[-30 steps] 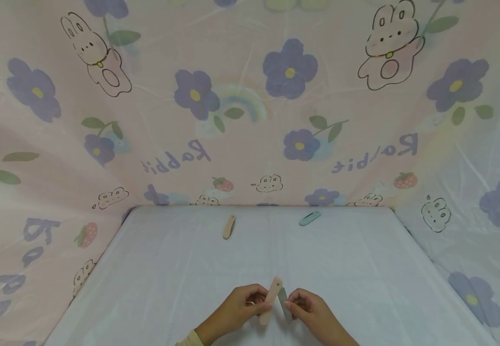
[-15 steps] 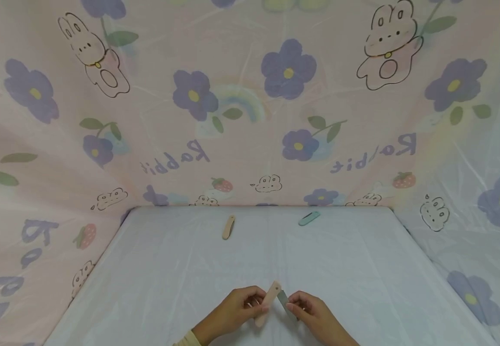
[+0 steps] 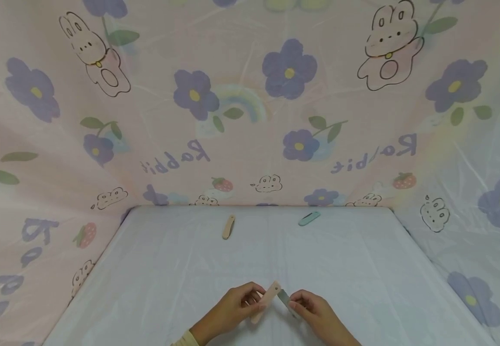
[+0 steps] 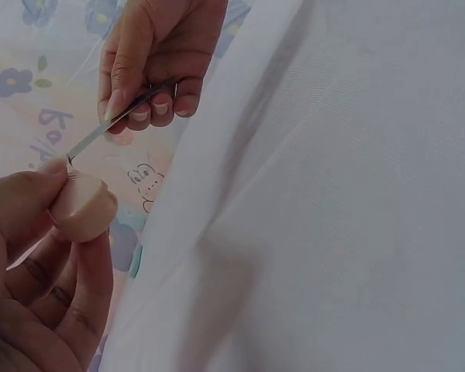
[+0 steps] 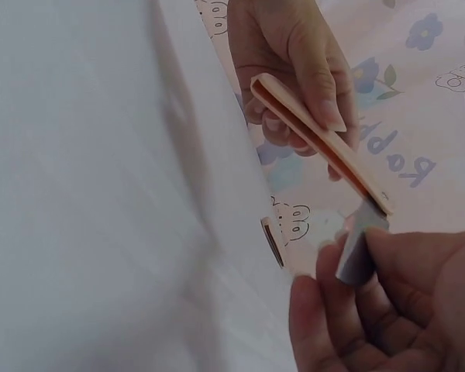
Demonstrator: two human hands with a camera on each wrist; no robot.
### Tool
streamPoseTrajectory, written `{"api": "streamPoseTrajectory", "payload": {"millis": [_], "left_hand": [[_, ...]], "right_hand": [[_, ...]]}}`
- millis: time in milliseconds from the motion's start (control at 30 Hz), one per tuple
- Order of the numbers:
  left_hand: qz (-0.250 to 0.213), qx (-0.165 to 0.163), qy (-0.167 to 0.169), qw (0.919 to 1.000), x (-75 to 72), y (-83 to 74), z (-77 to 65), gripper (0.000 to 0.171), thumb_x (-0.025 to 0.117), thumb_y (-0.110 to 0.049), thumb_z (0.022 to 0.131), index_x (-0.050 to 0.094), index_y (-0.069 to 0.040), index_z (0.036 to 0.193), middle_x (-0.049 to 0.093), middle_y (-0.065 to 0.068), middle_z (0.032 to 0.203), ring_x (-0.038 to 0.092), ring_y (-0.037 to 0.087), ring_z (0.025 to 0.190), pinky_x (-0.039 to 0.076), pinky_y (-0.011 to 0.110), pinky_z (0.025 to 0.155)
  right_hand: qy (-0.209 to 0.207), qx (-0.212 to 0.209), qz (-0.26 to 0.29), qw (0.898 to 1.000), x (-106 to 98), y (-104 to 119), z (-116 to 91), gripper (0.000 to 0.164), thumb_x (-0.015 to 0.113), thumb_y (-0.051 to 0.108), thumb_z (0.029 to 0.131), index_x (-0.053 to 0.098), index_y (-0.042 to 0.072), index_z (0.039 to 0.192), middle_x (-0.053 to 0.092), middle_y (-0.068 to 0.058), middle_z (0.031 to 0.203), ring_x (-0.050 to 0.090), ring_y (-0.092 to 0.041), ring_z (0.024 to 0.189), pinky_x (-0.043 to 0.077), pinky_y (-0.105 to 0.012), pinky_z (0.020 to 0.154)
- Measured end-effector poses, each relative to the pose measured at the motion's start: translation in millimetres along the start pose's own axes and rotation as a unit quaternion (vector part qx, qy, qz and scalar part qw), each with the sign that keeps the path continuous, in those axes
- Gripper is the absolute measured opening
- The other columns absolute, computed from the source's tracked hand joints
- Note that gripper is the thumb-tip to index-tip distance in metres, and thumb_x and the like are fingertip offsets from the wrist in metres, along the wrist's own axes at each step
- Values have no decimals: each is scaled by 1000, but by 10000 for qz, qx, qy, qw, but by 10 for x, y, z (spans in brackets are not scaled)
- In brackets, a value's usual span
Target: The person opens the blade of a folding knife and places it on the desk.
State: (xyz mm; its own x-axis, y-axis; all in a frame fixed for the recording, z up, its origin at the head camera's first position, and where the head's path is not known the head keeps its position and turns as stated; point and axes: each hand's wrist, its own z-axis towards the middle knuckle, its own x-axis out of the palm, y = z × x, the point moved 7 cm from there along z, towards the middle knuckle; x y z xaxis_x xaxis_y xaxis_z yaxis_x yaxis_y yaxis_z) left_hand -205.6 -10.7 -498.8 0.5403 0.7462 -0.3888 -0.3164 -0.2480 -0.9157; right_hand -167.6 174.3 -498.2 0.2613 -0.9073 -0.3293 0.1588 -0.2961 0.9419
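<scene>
A peach-coloured folding tool (image 3: 265,302) is held between the two hands, its flat grey metal blade (image 3: 284,297) swung out at an angle from the pivot end. My left hand (image 3: 236,307) pinches the slotted handle (image 5: 322,143) between thumb and fingers. On the other side, my right hand (image 3: 315,310) pinches the blade between thumb and fingertips, covering part of it. From the left wrist view, the handle's rounded end (image 4: 85,208) points at the camera, and the thin blade (image 4: 89,142) runs up to the right hand.
Toward the back of the white-covered table (image 3: 180,274) lie a beige folded tool (image 3: 228,227), left of centre, and a teal one (image 3: 309,218), to the right. A printed curtain (image 3: 241,134) with rabbits and flowers encloses the back and sides.
The handle leans further over, its lower end moving left with my left hand. Its pivot end sits slightly lower, and the angle between blade and handle is wider. Both tools at the back stay put.
</scene>
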Motion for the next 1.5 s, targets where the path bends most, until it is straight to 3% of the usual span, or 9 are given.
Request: {"api": "streamPoseTrajectory", "payload": {"millis": [367,567,800,1100,1500], "left_hand": [[46,33,-52,10000,-9,41,-4,26,61,-29,89,60,-19,113,62,-10,88,59,5,78,50,22,66],[118,-166,-21,9998,-12,95,-8,27,60,-28,90,62,-18,115,63,-8,91,58,6,80,50,22,67],[122,-126,138,9998,-24,85,-21,27,59,-33,91,65,-19,114,62,-11,89,56,4,76,50,22,64],[0,-26,459,9989,-18,94,-53,27,56,-32,93,66,-19,114,64,-11,94,54,3,73,50,21,60],[145,223,651,9975,-9,94,-103,28,54,-27,94,67,-10,113,65,-3,105,54,1,76,50,20,64]], "right_hand": [[-285,-30,-580,9979,-54,-29,-18,22,56,22,94,59,8,110,59,-1,79,57,-10,64,48,-24,54],[-268,-261,-831,9958,-67,3,-33,20,56,21,94,60,10,109,62,1,81,58,-8,68,49,-24,56],[-143,-226,-801,9964,-93,-18,-56,22,55,23,94,63,9,109,62,4,85,56,-9,69,48,-23,59],[4,-555,-799,9953,-93,-54,-85,21,55,20,95,64,9,109,67,-3,101,60,-7,84,51,-23,70],[340,-1054,-758,9910,-72,-21,-100,19,56,17,93,67,8,106,67,-1,96,60,-7,85,52,-24,70]]}}
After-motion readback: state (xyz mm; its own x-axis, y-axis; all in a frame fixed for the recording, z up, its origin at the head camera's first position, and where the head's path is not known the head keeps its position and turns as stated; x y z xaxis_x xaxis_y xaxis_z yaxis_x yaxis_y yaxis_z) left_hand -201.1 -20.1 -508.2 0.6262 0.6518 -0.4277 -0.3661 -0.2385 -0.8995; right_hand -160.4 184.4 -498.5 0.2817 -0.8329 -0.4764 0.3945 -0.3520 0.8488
